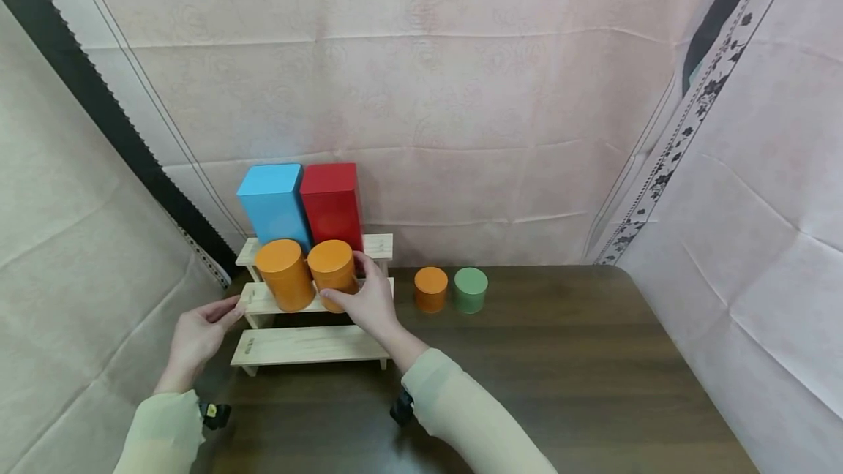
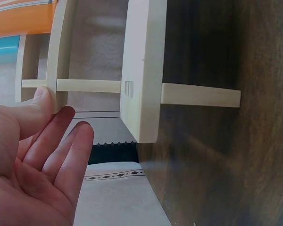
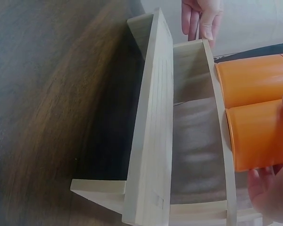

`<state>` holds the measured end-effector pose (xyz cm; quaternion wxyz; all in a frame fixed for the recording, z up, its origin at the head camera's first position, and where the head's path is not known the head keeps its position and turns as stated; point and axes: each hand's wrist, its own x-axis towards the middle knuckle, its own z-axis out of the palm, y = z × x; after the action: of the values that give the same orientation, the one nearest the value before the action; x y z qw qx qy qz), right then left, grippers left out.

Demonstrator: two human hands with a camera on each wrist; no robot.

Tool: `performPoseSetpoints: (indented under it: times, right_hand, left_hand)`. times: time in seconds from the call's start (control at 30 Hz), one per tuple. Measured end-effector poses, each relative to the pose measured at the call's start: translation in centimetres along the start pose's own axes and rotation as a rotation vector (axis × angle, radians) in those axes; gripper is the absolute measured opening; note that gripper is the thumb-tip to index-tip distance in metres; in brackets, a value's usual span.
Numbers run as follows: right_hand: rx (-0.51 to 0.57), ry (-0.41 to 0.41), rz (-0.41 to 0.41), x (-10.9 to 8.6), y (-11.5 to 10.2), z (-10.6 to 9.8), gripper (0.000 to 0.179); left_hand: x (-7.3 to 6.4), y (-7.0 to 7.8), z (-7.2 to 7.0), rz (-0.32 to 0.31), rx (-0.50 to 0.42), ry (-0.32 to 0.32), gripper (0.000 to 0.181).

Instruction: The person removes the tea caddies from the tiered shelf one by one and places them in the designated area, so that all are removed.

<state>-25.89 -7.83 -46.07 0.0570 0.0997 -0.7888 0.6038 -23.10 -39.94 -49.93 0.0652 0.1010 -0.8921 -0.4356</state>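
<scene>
A pale wooden three-step rack [image 1: 309,346] stands at the left of the table. My left hand [image 1: 197,335] pinches the left end of its middle step between thumb and forefinger, the other fingers loosely bent in the left wrist view. With thumb and fingers on either side, my right hand [image 1: 375,306] grips the right orange canister [image 1: 332,269], which stands upright on the middle step. Close beside it is a matching orange canister [image 1: 286,276]. On the top step are a blue box [image 1: 273,203] and a red box [image 1: 332,203], side by side.
A smaller orange canister [image 1: 431,290] and a green canister [image 1: 470,290] stand right of the rack on the dark wooden table [image 1: 560,371]. Pale cloth [image 1: 428,108] hangs behind the table and along both sides.
</scene>
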Motion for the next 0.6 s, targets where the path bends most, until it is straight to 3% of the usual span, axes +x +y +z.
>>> performPoseSetpoints:
  times: [0.6]
  right_hand:
    - [0.009, 0.005, -0.012, -0.12, 0.15, -0.4, 0.087]
  left_hand:
    - [-0.25, 0.16, -0.23, -0.025, 0.016, 0.018, 0.057]
